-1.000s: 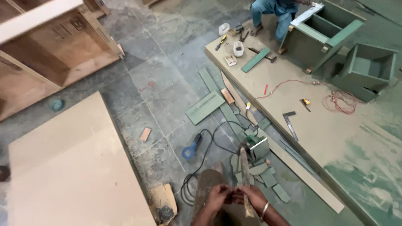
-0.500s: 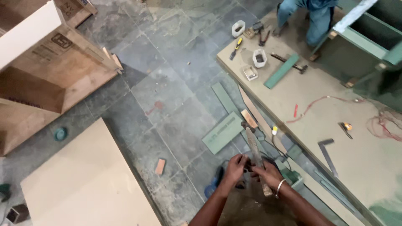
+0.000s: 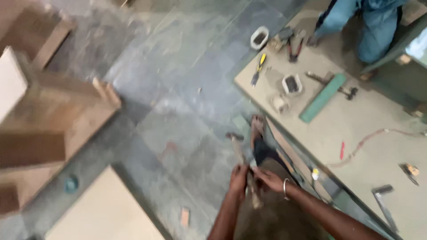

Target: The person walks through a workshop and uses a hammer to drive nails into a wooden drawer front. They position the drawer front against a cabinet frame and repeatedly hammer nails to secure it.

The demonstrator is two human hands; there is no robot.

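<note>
Blurred view, looking down. Both hands meet low in the centre over the person's lap. Left hand (image 3: pixel 239 177) has its grip closed around the lower handle of a hammer (image 3: pixel 240 153); the handle runs up and slightly left from the fist, with the dark head above it, over the floor (image 3: pixel 178 102). Right hand (image 3: pixel 268 178), a bangle (image 3: pixel 284 188) at the wrist, sits just beside the left, fingers curled at the same part of the handle; whether it clamps the handle or something small against it cannot be told. A bare foot (image 3: pixel 257 126) lies just right of the hammer head. To the right, a low board (image 3: pixel 364 129) carries a green strip (image 3: pixel 323 98), pliers (image 3: pixel 293 46), a screwdriver (image 3: pixel 258 69) and two small white tubs (image 3: pixel 292 84). A second person in blue (image 3: pixel 360 22) crouches at its far edge. Wooden cabinet (image 3: pixel 53 133) at left.
</note>
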